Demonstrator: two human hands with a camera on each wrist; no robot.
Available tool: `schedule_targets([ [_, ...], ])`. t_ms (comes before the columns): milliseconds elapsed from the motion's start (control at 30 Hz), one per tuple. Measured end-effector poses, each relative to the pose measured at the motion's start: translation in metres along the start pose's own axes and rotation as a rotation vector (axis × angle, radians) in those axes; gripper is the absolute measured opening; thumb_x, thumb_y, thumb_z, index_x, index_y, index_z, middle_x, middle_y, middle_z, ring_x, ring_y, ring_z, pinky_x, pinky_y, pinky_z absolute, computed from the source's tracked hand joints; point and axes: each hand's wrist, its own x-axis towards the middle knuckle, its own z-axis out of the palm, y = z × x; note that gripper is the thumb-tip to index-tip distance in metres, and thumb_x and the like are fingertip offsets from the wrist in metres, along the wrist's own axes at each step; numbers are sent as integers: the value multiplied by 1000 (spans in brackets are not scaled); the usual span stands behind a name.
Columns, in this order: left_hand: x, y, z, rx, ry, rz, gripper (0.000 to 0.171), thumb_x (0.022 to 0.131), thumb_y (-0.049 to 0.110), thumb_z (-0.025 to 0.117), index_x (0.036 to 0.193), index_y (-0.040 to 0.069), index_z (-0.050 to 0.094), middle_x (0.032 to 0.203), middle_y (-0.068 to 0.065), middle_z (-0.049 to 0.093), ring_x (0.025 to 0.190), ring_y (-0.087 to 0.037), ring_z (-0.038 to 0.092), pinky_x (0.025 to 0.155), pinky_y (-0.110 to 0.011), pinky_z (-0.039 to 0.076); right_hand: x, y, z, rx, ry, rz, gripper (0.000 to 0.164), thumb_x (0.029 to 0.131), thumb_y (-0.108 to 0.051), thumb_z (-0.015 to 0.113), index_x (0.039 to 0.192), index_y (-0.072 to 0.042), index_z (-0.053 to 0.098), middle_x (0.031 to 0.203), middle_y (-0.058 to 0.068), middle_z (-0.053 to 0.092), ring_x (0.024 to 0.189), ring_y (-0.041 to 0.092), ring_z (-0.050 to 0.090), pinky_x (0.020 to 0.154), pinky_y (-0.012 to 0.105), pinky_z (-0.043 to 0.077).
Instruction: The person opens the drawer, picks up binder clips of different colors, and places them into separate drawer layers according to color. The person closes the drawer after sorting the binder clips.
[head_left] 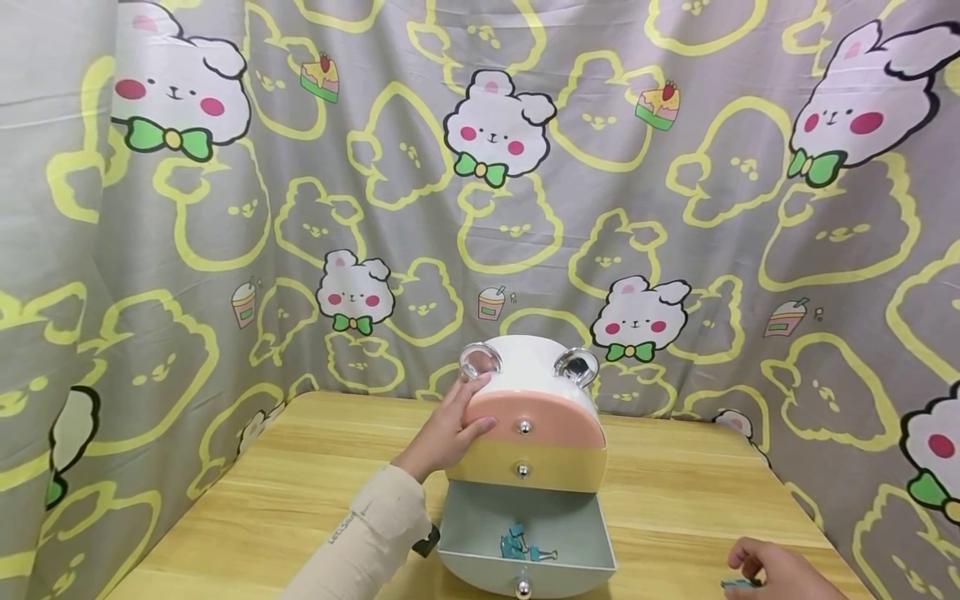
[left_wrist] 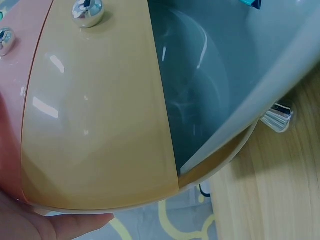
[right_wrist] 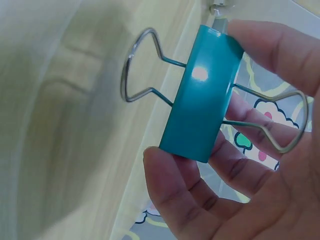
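My left hand (head_left: 446,429) rests on the left side of a small drawer cabinet (head_left: 528,362) with a white top and two chrome ring ears. Its fingers lie toward the top and the thumb by the peach drawer (head_left: 562,417). Below that, the yellow drawer (left_wrist: 100,125) is closed. The grey-green bottom drawer (head_left: 465,568) stands pulled out, with several teal binder clips (head_left: 514,545) inside. Over the table at the right, my right hand (head_left: 783,575) pinches a large teal binder clip (right_wrist: 202,95) by its two ends, both wire handles spread outward.
The wooden table (head_left: 690,483) extends around the cabinet. A grey curtain (head_left: 420,225) with rabbit prints hangs behind and at both sides. Round chrome knobs (head_left: 523,471) stick out from the drawer fronts. A black object (head_left: 426,542) shows beside the left sleeve.
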Motion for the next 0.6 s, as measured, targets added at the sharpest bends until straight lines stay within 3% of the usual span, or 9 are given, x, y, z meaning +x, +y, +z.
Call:
schedule_targets([
  [600,-1,1,1,2,2,4,63,94,28,65,149,21,35,149,-13,33,114,-33,51,96,-57,41,4,-30,3,16,27,-47,28,87,-27,73,96,-6,57,86,1,56,73,23,53,63,40,45],
])
